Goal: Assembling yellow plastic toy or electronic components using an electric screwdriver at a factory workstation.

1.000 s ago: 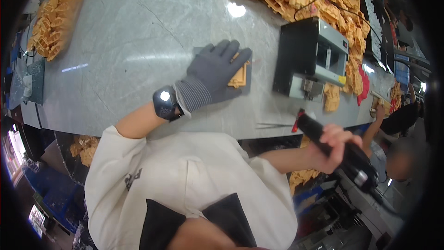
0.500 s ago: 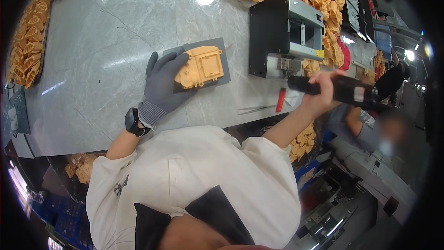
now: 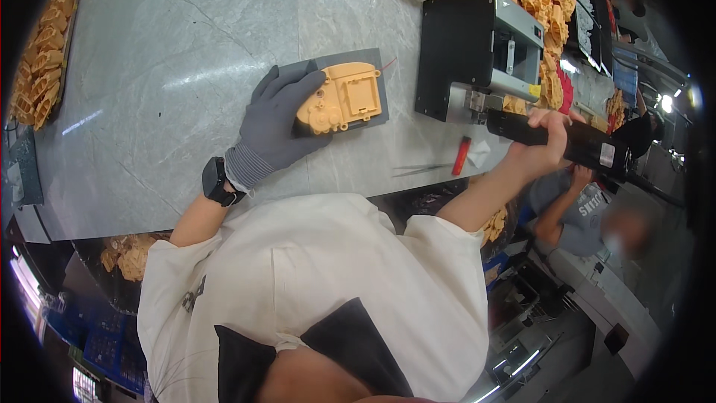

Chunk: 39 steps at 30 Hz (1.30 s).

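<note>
Grey marble-look worktop [image 3: 186, 67] under bright overhead lights, reflections glaring.

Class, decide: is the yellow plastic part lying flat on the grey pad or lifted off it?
Flat: the yellow plastic part lies on the grey pad, steadied by the gloved left hand.

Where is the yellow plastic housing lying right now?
Head view, centre: the yellow plastic housing lies on a grey mat, under the gloved left hand.

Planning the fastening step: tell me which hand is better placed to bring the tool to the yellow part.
Right. The right hand already grips the black power tool, while the gloved left hand steadies the yellow plastic part on its grey pad.
</note>
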Each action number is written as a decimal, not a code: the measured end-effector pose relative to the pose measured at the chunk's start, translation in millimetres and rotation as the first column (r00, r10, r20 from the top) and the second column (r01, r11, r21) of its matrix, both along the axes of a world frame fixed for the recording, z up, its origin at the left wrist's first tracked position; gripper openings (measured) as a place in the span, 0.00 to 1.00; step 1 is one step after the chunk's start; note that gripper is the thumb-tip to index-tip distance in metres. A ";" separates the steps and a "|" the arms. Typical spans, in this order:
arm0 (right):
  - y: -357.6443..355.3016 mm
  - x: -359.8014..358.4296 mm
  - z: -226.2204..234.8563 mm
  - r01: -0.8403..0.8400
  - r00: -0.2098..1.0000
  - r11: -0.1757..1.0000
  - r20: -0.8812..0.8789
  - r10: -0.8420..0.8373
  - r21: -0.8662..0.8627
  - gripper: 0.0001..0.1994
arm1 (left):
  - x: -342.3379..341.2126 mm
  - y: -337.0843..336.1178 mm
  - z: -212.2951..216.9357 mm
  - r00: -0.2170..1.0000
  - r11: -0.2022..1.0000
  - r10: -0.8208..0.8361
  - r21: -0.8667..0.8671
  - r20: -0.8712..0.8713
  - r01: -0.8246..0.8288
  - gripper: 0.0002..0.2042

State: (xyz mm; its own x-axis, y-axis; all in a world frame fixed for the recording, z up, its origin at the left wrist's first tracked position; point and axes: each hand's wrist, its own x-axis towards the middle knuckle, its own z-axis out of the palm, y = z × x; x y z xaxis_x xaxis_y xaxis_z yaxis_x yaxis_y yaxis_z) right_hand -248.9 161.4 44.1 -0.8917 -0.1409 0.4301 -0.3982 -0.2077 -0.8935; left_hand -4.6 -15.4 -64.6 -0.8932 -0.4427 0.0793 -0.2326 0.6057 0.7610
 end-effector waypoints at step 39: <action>-10.7 15.1 3.6 -0.011 0.991 0.994 -0.133 0.025 0.104 0.17 | 0.1 3.6 -6.8 0.990 0.997 -0.069 0.007 -0.126 0.071 0.39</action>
State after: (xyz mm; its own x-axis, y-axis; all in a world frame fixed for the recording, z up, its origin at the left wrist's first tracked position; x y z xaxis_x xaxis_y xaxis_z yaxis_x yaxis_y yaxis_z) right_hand -233.8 150.7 47.7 -0.8240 -0.2063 0.5277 -0.5126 -0.1257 -0.8494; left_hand -4.5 -11.8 -71.4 -0.9053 -0.3807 0.1885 -0.0917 0.6082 0.7885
